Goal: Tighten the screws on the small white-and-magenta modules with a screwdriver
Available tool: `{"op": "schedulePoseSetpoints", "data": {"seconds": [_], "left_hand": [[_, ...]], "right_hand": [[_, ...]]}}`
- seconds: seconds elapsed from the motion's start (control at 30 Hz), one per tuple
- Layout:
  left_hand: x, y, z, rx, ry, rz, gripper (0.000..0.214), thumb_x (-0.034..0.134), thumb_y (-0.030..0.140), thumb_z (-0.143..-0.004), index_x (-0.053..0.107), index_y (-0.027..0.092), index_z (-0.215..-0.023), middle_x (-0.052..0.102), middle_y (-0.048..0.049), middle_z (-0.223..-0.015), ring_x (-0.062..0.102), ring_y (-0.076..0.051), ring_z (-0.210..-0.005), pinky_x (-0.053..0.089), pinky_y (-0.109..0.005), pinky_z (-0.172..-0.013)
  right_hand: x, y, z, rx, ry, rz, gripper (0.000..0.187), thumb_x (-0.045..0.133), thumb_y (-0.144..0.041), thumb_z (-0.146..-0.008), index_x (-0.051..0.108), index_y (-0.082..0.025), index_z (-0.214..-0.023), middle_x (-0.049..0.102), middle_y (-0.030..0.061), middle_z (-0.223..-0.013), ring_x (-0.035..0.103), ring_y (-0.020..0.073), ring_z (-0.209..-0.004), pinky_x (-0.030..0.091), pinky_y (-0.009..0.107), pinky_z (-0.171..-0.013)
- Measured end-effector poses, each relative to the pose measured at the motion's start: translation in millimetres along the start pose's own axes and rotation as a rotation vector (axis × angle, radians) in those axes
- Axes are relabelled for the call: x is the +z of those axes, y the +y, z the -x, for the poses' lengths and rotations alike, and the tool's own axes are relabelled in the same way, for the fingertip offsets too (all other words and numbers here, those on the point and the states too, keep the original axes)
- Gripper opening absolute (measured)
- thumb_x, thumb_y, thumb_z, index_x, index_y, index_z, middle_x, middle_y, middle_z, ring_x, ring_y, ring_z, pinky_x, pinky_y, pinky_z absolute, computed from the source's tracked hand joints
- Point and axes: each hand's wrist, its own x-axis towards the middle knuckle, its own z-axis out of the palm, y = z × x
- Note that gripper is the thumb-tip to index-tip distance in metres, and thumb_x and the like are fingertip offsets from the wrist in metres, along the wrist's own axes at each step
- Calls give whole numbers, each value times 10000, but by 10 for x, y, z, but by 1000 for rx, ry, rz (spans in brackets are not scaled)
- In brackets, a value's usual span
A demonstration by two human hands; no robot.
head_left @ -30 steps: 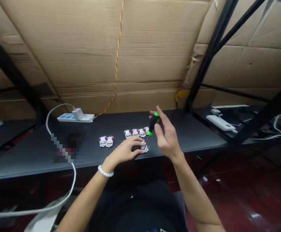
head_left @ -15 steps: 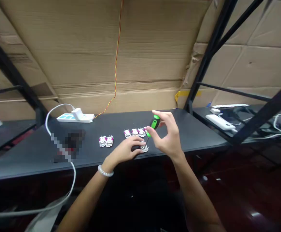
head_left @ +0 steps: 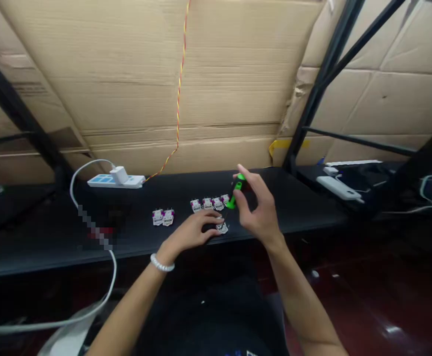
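My right hand [head_left: 257, 207] pinches the black and green handle of a small screwdriver [head_left: 236, 191], held nearly upright with its tip pointing down at a small white and purple part [head_left: 222, 228]. My left hand [head_left: 195, 229], with a bead bracelet at the wrist, lies on the black table [head_left: 305, 207] and presses its fingertips on that part. A row of several similar white and purple parts [head_left: 210, 203] lies just behind it. Two more parts [head_left: 163, 216] sit to the left.
A white power strip [head_left: 115, 180] with a charger and a thick white cable [head_left: 89, 217] lies at the back left. A red and yellow wire [head_left: 178, 99] hangs over the cardboard wall. A second table on the right holds white devices [head_left: 336, 188] and cables, behind black frame bars [head_left: 323, 84].
My right hand's fingers have shifted around the screwdriver handle, as if turning it. The left hand and the parts have stayed put.
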Motion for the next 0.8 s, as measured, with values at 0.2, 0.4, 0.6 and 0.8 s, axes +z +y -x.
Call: {"op": "schedulePoseSetpoints", "data": {"seconds": [0.2,0.4,0.6,0.8], "left_hand": [[-1,-2,3,6,1,-4,226,750,280,-969,804,228,-1183,737,-105,-1313,690,-272,-1244,537,-446,-1147],[-6,12,-2,-2,4,-13,237,740,294,-975,802,238,-1197,734,-101,-1324,688,-274,-1257,538,-450,-1150],[-9,15,-5,6,-6,-10,237,745,270,-969,804,230,-1196,744,-103,-1308,698,-271,-1237,539,-445,-1144],[-10,16,1,-11,-4,0,262,740,291,-976,801,228,-1223,738,-112,-1330,691,-274,-1254,531,-461,-1157]], "right_hand": [[-13,-20,-7,-22,1,24,495,632,-265,-996,601,-263,-1490,692,105,-1221,683,259,-1055,608,438,-909],[3,-31,-14,3,43,58,482,653,-226,-979,618,-261,-1459,678,64,-1060,627,206,-853,592,386,-774],[2,-32,-11,-14,74,75,462,656,-231,-975,635,-246,-1436,671,64,-1036,626,211,-858,581,376,-767],[-73,29,-24,9,116,94,447,667,-271,-986,639,-245,-1432,667,69,-1038,618,222,-861,579,408,-790]]}}
